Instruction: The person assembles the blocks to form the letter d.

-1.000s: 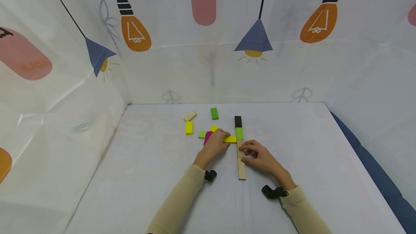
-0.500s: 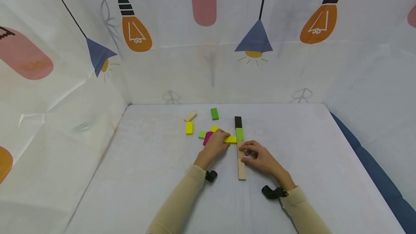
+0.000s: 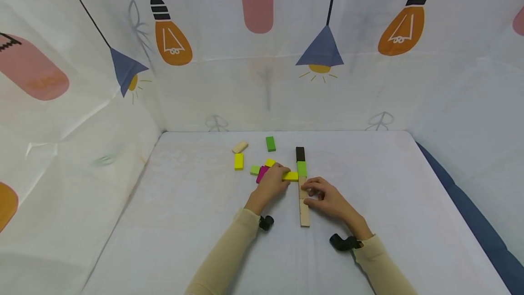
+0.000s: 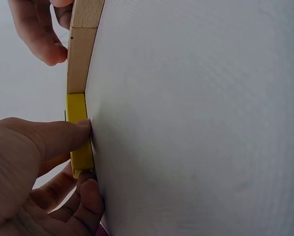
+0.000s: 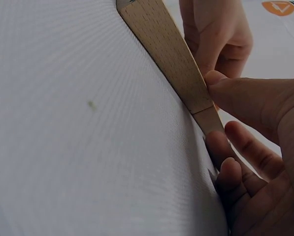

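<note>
My left hand point(image 3: 271, 182) pinches a flat yellow block point(image 4: 79, 137) between thumb and fingers. The block lies crosswise, its right end against the row of blocks in the head view. That row runs away from me: two plain wooden blocks point(image 3: 304, 213) nearest, then a light green block point(image 3: 301, 168), then a dark block point(image 3: 300, 154) at the far end. With fingers loosely bent, my right hand point(image 3: 329, 199) touches the wooden blocks from the right, near their joint; in the right wrist view its thumb tip rests at the upper edge of a wooden block point(image 5: 169, 59).
Left of my left hand are a magenta block point(image 3: 260, 175), another light green block point(image 3: 254, 170) and a yellow one point(image 3: 269, 162). Farther back lie a yellow block point(image 3: 239, 161), a wooden block point(image 3: 239, 146) and a green block point(image 3: 270, 144). A white sheet covers the table point(image 3: 184, 222).
</note>
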Available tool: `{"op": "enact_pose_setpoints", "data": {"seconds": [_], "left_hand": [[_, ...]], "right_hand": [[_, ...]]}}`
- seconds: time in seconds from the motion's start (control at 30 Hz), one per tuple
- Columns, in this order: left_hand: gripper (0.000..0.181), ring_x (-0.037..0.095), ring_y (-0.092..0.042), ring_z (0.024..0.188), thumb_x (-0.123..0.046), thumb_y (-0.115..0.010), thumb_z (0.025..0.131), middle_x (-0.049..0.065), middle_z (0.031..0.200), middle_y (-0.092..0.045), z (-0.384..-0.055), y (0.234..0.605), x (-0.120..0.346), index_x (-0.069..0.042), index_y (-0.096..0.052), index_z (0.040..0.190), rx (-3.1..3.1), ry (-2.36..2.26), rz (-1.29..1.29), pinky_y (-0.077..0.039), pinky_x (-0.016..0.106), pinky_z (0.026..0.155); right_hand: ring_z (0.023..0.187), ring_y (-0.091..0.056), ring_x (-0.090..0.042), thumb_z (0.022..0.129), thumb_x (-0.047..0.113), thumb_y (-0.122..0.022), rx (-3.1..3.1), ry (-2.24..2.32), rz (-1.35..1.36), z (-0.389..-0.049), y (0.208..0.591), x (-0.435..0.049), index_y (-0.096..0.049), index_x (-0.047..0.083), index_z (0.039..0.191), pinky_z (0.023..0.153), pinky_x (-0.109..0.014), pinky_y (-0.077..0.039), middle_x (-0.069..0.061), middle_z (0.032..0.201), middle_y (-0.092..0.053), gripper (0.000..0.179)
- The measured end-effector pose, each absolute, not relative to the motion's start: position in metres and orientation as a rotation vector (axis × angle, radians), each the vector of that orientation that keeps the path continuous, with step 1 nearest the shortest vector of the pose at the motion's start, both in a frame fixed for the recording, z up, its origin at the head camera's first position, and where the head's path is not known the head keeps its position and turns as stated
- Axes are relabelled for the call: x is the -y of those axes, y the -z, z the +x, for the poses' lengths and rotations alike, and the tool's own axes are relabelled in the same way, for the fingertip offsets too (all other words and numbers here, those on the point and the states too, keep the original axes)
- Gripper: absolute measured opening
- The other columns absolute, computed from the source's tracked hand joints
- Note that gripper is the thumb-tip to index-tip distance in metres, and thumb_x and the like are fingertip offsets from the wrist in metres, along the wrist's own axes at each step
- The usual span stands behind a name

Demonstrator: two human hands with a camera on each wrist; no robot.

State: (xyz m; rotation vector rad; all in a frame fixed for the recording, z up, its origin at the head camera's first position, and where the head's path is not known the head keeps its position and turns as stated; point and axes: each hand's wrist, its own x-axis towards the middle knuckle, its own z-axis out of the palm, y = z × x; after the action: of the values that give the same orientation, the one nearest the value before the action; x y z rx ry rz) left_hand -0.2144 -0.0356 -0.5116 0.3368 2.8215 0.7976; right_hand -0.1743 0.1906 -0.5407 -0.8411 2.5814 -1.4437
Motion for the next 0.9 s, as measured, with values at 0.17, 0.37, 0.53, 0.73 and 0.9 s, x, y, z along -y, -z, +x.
{"op": "enact_pose_setpoints", "data": {"seconds": [0.17, 0.37, 0.53, 0.73, 0.9], "left_hand": [[0.041, 0.021, -0.062, 0.117, -0.016, -0.071, 0.097, 0.010, 0.132, -0.064, -0.212, 0.510, 0.035, -0.010, -0.065, 0.138, -2.834, -0.788, 0.361, -0.051, 0.035, 0.107], [0.047, 0.022, -0.061, 0.121, -0.016, -0.071, 0.097, 0.011, 0.139, -0.060, -0.207, 0.506, 0.035, -0.012, -0.061, 0.143, -2.827, -0.770, 0.372, -0.051, 0.037, 0.108], [0.049, 0.022, -0.061, 0.123, -0.011, -0.068, 0.096, 0.011, 0.140, -0.059, -0.204, 0.502, 0.039, -0.012, -0.059, 0.144, -2.832, -0.770, 0.418, -0.051, 0.036, 0.108], [0.050, 0.024, -0.060, 0.126, -0.012, -0.070, 0.096, 0.010, 0.144, -0.057, -0.199, 0.492, 0.044, -0.015, -0.058, 0.145, -2.874, -0.754, 0.446, -0.051, 0.037, 0.108], [0.049, 0.025, -0.057, 0.130, -0.014, -0.070, 0.096, 0.009, 0.145, -0.057, -0.198, 0.486, 0.053, -0.016, -0.060, 0.143, -2.929, -0.789, 0.405, -0.049, 0.039, 0.110]], "right_hand": [[0.090, -0.062, -0.022, 0.087, 0.016, -0.083, -2.576, 1.444, -0.841, -0.174, 0.540, -0.191, -0.072, 0.008, 0.122, 0.068, -0.022, -0.048, -0.012, 0.123, -0.064, 0.037], [0.089, -0.063, -0.021, 0.086, 0.014, -0.083, -2.577, 1.452, -0.863, -0.173, 0.535, -0.190, -0.072, 0.006, 0.122, 0.067, -0.022, -0.049, -0.013, 0.123, -0.064, 0.038], [0.090, -0.062, -0.019, 0.087, 0.015, -0.083, -2.577, 1.441, -0.846, -0.173, 0.536, -0.190, -0.072, 0.008, 0.122, 0.067, -0.022, -0.048, -0.012, 0.123, -0.064, 0.038], [0.090, -0.062, -0.020, 0.087, 0.016, -0.083, -2.580, 1.440, -0.836, -0.175, 0.540, -0.191, -0.072, 0.009, 0.122, 0.067, -0.021, -0.048, -0.012, 0.123, -0.064, 0.037], [0.090, -0.062, -0.019, 0.087, 0.015, -0.083, -2.581, 1.441, -0.842, -0.175, 0.540, -0.191, -0.072, 0.009, 0.122, 0.067, -0.021, -0.048, -0.012, 0.123, -0.063, 0.037]]}}
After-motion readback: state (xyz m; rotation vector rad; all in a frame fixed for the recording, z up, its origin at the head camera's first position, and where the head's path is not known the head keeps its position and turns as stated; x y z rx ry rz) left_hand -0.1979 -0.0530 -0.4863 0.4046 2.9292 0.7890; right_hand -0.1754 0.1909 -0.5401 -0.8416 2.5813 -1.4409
